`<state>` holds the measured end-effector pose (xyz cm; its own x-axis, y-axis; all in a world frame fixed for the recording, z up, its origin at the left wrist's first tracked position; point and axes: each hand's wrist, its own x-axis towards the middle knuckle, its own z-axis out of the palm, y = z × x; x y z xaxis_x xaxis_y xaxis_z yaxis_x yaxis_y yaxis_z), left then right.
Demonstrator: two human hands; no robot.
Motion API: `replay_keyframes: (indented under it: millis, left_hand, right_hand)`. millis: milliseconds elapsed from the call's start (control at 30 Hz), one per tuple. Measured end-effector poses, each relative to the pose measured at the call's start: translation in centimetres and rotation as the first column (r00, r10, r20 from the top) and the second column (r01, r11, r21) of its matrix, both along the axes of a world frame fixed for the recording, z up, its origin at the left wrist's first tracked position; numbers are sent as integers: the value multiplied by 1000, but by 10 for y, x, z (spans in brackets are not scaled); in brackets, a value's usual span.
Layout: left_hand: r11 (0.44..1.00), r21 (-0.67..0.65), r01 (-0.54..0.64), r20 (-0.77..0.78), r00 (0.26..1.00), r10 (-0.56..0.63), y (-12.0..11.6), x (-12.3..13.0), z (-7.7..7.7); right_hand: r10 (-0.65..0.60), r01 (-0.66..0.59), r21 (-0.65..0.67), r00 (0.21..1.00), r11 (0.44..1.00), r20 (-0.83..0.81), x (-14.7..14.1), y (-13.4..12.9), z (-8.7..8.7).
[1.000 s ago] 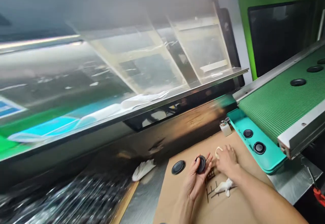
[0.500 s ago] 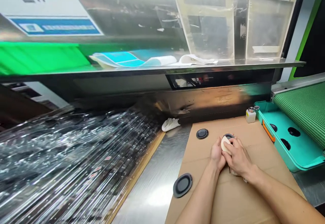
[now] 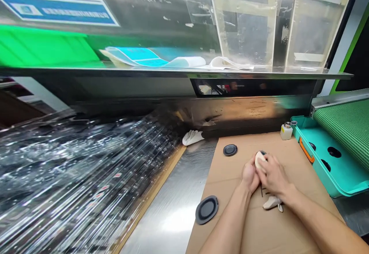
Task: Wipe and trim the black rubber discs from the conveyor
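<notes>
Head view, looking down at a work table: two bare hands meet above a sheet of brown cardboard (image 3: 245, 223). The left hand (image 3: 248, 175) is cupped, its fingers curled about a dark disc (image 3: 263, 152), of which only a sliver shows beyond the fingers; most of the left fingertips are hidden, so how tightly they grip cannot be told. The right hand (image 3: 272, 173) lies over it with bent fingers close together, pinching a pale pad (image 3: 260, 161) against the face of the disc. The two hands touch.

Just below the right wrist, a crumpled white cloth (image 3: 271, 203) lies on the cardboard. Two more dark round parts rest on it to the left of the hands: a far disc (image 3: 230, 150) and a near disc (image 3: 206, 210), well apart from each other.

At the cardboard's far right corner stands a small white bottle (image 3: 286, 131). Beside it, a teal tray (image 3: 334, 183) holds dark round pieces (image 3: 334, 152), partly under the end of a green conveyor belt (image 3: 348, 123). On the left, a whitish glove (image 3: 192, 137) lies near shiny clear plastic wrapping (image 3: 95, 185).
</notes>
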<state>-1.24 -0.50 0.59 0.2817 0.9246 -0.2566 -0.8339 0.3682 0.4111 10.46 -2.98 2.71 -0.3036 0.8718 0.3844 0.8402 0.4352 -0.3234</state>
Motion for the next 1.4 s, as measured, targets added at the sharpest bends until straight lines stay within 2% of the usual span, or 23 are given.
replay_keyframes:
  millis: [67, 167, 233, 300, 400, 500, 667, 767, 900, 967, 1033, 1100, 1200, 1233, 1267, 1333, 1400]
  left_hand:
    - [1000, 5, 2, -10, 1000, -2, 0, 0, 0]
    - [998, 5, -66, -18, 998, 66, 1, -1, -1]
    - [997, 5, -76, -21, 997, 76, 2, -1, -1]
    - [997, 20, -75, -27, 997, 75, 2, -2, 1]
    - [995, 76, -58, 0, 998, 58, 1, -3, 3]
    - [995, 90, -41, -8, 999, 42, -1, -3, 2]
    - [994, 97, -57, -134, 989, 70, -3, 3, -6]
    - [991, 99, -95, -161, 981, 110, -4, 5, -9]
    - [989, 139, -49, -155, 985, 71, -8, 4, -8]
    - [987, 158, -36, -165, 984, 62, -9, 4, -7]
    - [988, 144, -51, -187, 979, 78, -8, 4, -7]
    - [991, 118, -66, -191, 978, 87, -7, 4, -7]
    - [996, 78, -37, -150, 987, 49, -6, 3, -9]
    - [997, 75, -30, -134, 990, 40, -6, 3, -9]
    - [997, 78, -28, -121, 992, 37, -6, 3, -9]
    - [995, 90, -34, -112, 993, 44, -7, 5, -8]
    - [995, 88, -39, -120, 992, 50, -8, 7, -7]
  right_hand:
    - [2, -2, 7, 1000, 1000, -16, 6, 6, -3]
    - [-99, 104, 25, 984, 994, -148, 19, 18, -4]
    - [-74, 88, 35, 957, 996, -282, 27, 22, -3]
    - [-20, 21, 0, 934, 1000, -357, 29, 19, 0]
    - [33, -76, -126, 948, 989, -317, 26, 11, 3]
    - [39, -93, -194, 963, 977, -267, 24, 8, 3]
    - [35, -80, -167, 966, 983, -255, 21, 10, 3]
    - [127, -163, -152, 967, 975, -223, 22, 9, 9]
    - [258, -279, -242, 959, 929, -116, 36, 8, 21]
    - [222, -237, -247, 971, 939, -90, 42, 8, 23]
    - [139, -156, -193, 985, 969, -103, 42, 9, 21]
    - [122, -140, -145, 985, 979, -126, 37, 8, 17]
    - [282, -300, -158, 951, 941, -126, 30, 9, 12]
    - [299, -317, -164, 946, 934, -125, 29, 9, 10]
    - [266, -285, -158, 955, 945, -131, 29, 10, 9]
    - [86, -107, -122, 983, 987, -160, 27, 12, 5]
    - [-63, 47, -86, 979, 995, -192, 22, 14, 1]
